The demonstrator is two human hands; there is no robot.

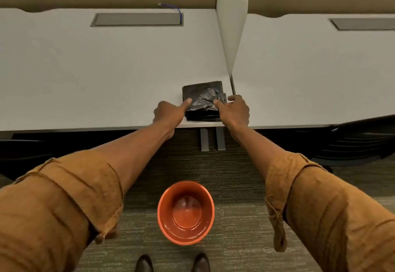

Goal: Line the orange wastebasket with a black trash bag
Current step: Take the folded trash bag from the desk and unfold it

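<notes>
Folded black trash bags (204, 100): a flat stack, glossy and crinkled on top, lying on the white desk (106, 75) at its near right corner, just beside the upright white divider panel (232, 25).

Left hand (168, 112): over the desk's near edge, fingers curled, thumb extended with its tip touching the stack's left edge; nothing is gripped.

Right hand (236, 110): at the stack's right side, thumb resting on the top sheet, fingers bent around the right edge; whether it has pinched a sheet cannot be told.

Orange wastebasket (185, 212): round, upright on the carpet (235, 239) below the desk edge, between the two forearms, unlined, with a bare shiny bottom.

Sleeves (70, 197): mustard-brown, rolled up past the forearms.

Shoes (145, 263): two dark toes at the bottom edge, near the wastebasket.

Desk fittings: grey cable hatch (136, 19) at the far side, a blue cable (174, 8) emerging by its right end; two grey legs (212, 139) under the desk.
</notes>
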